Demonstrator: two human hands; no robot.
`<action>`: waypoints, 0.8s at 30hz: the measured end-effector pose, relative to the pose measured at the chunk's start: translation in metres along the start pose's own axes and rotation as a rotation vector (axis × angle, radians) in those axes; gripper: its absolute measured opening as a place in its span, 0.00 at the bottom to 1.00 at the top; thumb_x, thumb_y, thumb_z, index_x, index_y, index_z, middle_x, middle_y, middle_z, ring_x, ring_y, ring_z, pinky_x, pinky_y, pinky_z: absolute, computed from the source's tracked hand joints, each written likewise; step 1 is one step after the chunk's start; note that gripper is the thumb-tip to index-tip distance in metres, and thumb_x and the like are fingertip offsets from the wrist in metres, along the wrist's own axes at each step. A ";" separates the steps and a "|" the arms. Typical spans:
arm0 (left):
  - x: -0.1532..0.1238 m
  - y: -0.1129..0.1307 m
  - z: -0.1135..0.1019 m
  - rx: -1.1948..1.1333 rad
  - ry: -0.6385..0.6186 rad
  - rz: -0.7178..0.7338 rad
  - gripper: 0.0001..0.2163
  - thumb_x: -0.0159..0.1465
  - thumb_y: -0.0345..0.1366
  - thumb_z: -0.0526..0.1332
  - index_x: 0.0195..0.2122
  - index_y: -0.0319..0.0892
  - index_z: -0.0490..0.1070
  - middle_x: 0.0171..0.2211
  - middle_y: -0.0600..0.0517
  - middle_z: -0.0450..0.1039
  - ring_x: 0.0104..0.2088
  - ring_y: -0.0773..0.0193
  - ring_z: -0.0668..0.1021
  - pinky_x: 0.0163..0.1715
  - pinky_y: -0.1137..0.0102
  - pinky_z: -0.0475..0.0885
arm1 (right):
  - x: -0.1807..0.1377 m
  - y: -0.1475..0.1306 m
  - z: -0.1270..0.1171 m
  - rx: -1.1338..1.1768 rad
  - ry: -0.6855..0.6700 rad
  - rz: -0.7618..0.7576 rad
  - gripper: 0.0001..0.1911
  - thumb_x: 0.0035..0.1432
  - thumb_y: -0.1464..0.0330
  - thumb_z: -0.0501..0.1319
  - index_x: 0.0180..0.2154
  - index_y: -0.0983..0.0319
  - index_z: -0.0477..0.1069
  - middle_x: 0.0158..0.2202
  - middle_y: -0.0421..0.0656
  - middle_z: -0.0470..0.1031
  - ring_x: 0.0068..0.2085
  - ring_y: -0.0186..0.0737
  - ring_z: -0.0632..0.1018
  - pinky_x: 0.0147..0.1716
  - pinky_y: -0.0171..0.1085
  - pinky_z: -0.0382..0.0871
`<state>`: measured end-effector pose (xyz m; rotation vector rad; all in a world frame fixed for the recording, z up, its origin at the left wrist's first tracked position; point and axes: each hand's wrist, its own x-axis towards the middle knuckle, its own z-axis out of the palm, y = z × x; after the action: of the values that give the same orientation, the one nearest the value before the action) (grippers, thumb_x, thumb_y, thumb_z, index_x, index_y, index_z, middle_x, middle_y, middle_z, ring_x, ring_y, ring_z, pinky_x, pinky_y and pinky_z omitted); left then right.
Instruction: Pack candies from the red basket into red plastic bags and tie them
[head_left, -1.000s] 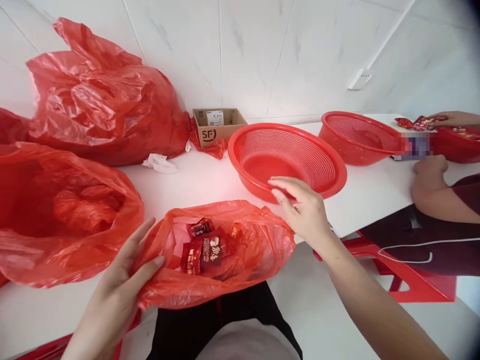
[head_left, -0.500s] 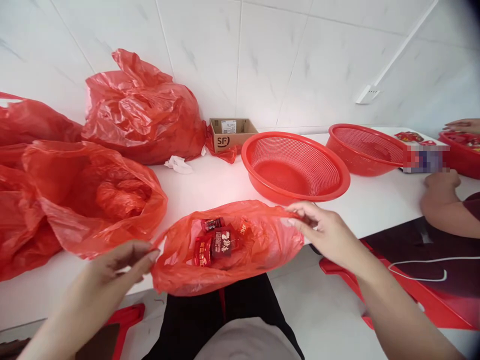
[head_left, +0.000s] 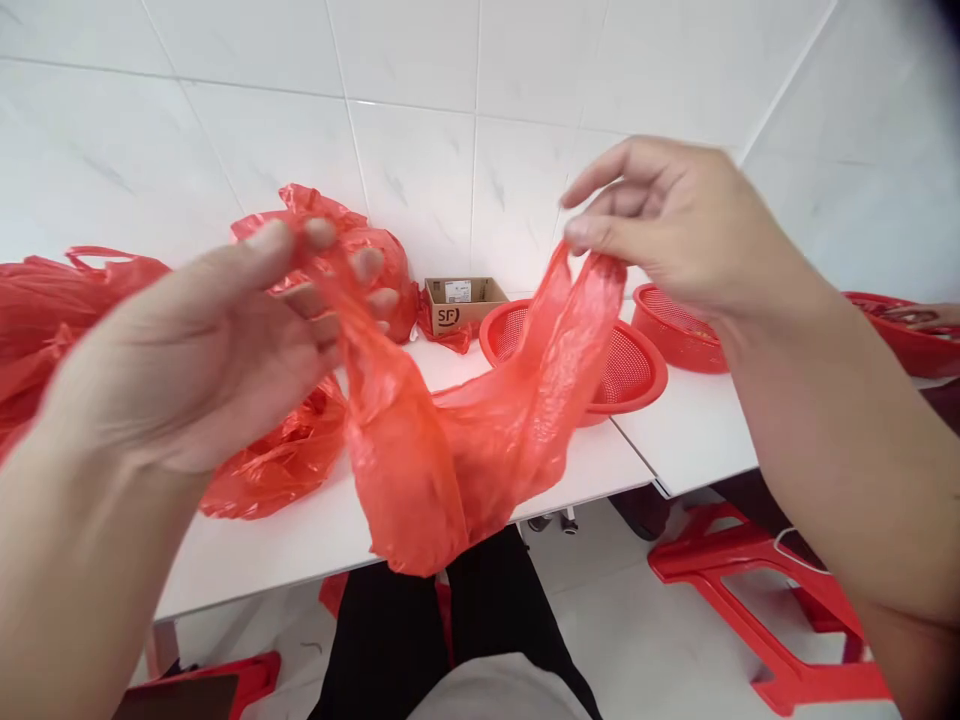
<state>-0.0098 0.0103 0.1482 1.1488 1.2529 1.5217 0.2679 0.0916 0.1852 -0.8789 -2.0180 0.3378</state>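
A thin red plastic bag (head_left: 487,440) hangs between my two hands, above the table's front edge. My left hand (head_left: 247,330) pinches one handle of it between thumb and forefinger, the other fingers loosely spread. Higher up on the right, my right hand (head_left: 660,210) grips the other handle between thumb and fingertips. The bag sags in the middle, and its contents are hidden behind the plastic. Behind it stands a red perforated basket (head_left: 630,370), partly covered by the bag.
Large red bags (head_left: 75,300) crowd the table's left side. A small cardboard box (head_left: 465,305) stands by the wall. Another red basket (head_left: 682,330) is on the right, with a further basket (head_left: 900,335) and a co-worker's hand (head_left: 930,316) beyond. A red stool (head_left: 757,570) stands below.
Both hands have risen, lifting the bag by its handles. Its spread mouth has drawn in, and the wrapped packets seen inside before are out of sight. The view has tilted up.
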 end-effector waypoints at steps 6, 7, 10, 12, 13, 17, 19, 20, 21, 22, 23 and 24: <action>0.007 0.001 0.025 0.141 -0.639 -0.030 0.24 0.64 0.43 0.61 0.62 0.50 0.64 0.38 0.55 0.78 0.36 0.63 0.79 0.40 0.64 0.74 | 0.015 -0.033 0.033 0.045 -0.335 -0.165 0.03 0.57 0.74 0.64 0.35 0.62 0.76 0.30 0.37 0.73 0.32 0.32 0.75 0.30 0.31 0.67; 0.009 -0.001 0.027 0.217 -0.663 -0.038 0.23 0.62 0.42 0.64 0.58 0.48 0.68 0.33 0.56 0.76 0.31 0.66 0.77 0.40 0.65 0.75 | 0.016 -0.038 0.042 0.077 -0.380 -0.202 0.03 0.58 0.73 0.63 0.36 0.62 0.75 0.30 0.38 0.74 0.32 0.32 0.75 0.30 0.32 0.68; 0.013 -0.009 0.032 0.336 -0.694 -0.089 0.10 0.59 0.44 0.66 0.33 0.43 0.77 0.19 0.58 0.63 0.21 0.70 0.68 0.33 0.67 0.75 | 0.017 -0.046 0.066 0.202 -0.395 -0.256 0.02 0.59 0.72 0.62 0.36 0.63 0.73 0.32 0.39 0.74 0.34 0.33 0.75 0.32 0.33 0.69; 0.016 -0.014 0.033 0.287 -0.668 -0.142 0.15 0.60 0.48 0.64 0.23 0.44 0.72 0.17 0.58 0.58 0.18 0.69 0.64 0.29 0.68 0.74 | 0.016 -0.041 0.075 0.277 -0.344 -0.224 0.04 0.59 0.69 0.62 0.38 0.61 0.72 0.36 0.40 0.75 0.37 0.34 0.75 0.35 0.33 0.70; 0.017 -0.016 0.032 0.242 -0.644 -0.162 0.16 0.61 0.49 0.63 0.22 0.44 0.71 0.17 0.57 0.57 0.18 0.69 0.64 0.28 0.67 0.74 | 0.016 -0.035 0.078 0.302 -0.325 -0.190 0.06 0.60 0.68 0.61 0.40 0.60 0.72 0.39 0.40 0.76 0.39 0.34 0.75 0.36 0.33 0.71; 0.025 -0.025 0.026 0.131 -0.576 -0.193 0.19 0.62 0.50 0.61 0.20 0.43 0.67 0.18 0.56 0.58 0.19 0.67 0.67 0.34 0.62 0.76 | 0.010 -0.005 0.080 0.336 -0.380 -0.018 0.09 0.61 0.68 0.59 0.44 0.58 0.71 0.41 0.40 0.76 0.39 0.35 0.76 0.36 0.34 0.73; 0.029 -0.030 0.024 0.119 -0.572 -0.195 0.18 0.63 0.49 0.60 0.22 0.42 0.68 0.18 0.56 0.59 0.20 0.67 0.68 0.35 0.61 0.76 | 0.005 0.007 0.081 0.370 -0.427 0.017 0.08 0.59 0.71 0.59 0.42 0.60 0.70 0.37 0.40 0.76 0.37 0.34 0.76 0.38 0.36 0.73; 0.030 -0.033 0.024 0.115 -0.573 -0.192 0.17 0.63 0.49 0.60 0.24 0.42 0.69 0.18 0.57 0.59 0.20 0.67 0.68 0.35 0.61 0.75 | 0.002 0.010 0.083 0.389 -0.430 0.013 0.07 0.58 0.72 0.60 0.41 0.61 0.70 0.35 0.40 0.75 0.36 0.33 0.76 0.39 0.36 0.73; 0.030 -0.035 0.024 0.108 -0.575 -0.185 0.16 0.64 0.48 0.60 0.25 0.41 0.69 0.18 0.57 0.60 0.20 0.67 0.68 0.35 0.61 0.75 | -0.002 0.011 0.084 0.402 -0.415 -0.003 0.06 0.58 0.73 0.60 0.39 0.61 0.69 0.34 0.39 0.74 0.35 0.33 0.76 0.39 0.36 0.72; 0.031 -0.037 0.025 0.097 -0.577 -0.176 0.15 0.65 0.47 0.59 0.27 0.41 0.69 0.17 0.57 0.60 0.20 0.67 0.69 0.34 0.62 0.75 | -0.006 0.009 0.085 0.409 -0.386 -0.027 0.05 0.57 0.74 0.60 0.37 0.62 0.69 0.33 0.39 0.73 0.35 0.32 0.75 0.39 0.36 0.72; 0.031 -0.039 0.026 0.082 -0.575 -0.164 0.14 0.66 0.45 0.59 0.28 0.40 0.69 0.17 0.57 0.62 0.20 0.67 0.69 0.33 0.63 0.74 | -0.009 0.006 0.085 0.411 -0.352 -0.054 0.04 0.57 0.75 0.60 0.36 0.61 0.68 0.33 0.38 0.72 0.35 0.32 0.75 0.39 0.35 0.71; 0.031 -0.040 0.027 0.063 -0.566 -0.149 0.13 0.66 0.43 0.58 0.30 0.40 0.70 0.18 0.56 0.64 0.20 0.67 0.70 0.32 0.64 0.74 | -0.013 0.001 0.084 0.415 -0.325 -0.081 0.04 0.57 0.75 0.59 0.36 0.61 0.67 0.33 0.38 0.72 0.35 0.32 0.74 0.38 0.35 0.71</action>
<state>0.0108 0.0525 0.1148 1.3705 0.9722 0.9547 0.2051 0.0909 0.1280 -0.5043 -2.1555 0.8633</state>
